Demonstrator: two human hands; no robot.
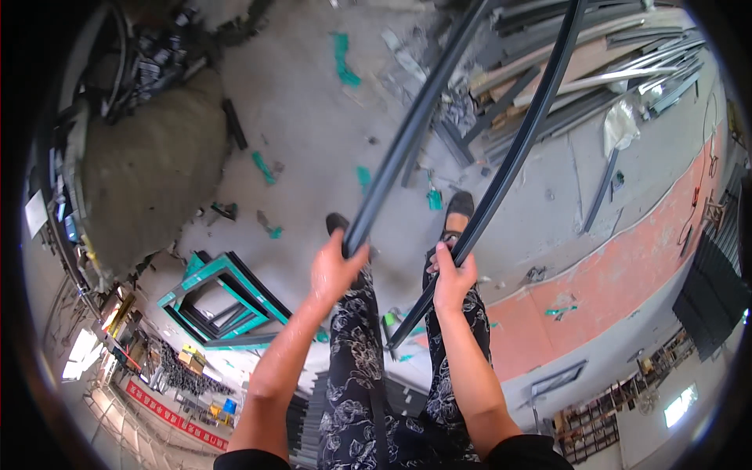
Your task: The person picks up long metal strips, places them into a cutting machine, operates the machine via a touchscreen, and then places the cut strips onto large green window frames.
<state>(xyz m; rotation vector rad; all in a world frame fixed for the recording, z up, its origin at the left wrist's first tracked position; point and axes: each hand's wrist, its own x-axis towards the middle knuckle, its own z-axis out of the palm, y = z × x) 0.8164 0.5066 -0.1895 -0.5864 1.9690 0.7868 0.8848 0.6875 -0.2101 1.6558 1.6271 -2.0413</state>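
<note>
My left hand is wrapped round the near end of a long dark grey profile bar, which runs up and away to the right. With my right hand I grip a second long dark profile bar. Its near end passes below the hand and stops beside my leg, and its far part leaves the top of the view. The two bars are apart, slanting the same way over the floor. Both far ends are out of sight.
Green-edged window frames lie stacked at the left. Behind them a dark cloth cover drapes over a bulky heap. Several long profile offcuts pile up at the far right. Green scraps litter the floor. A pinkish board lies at the right.
</note>
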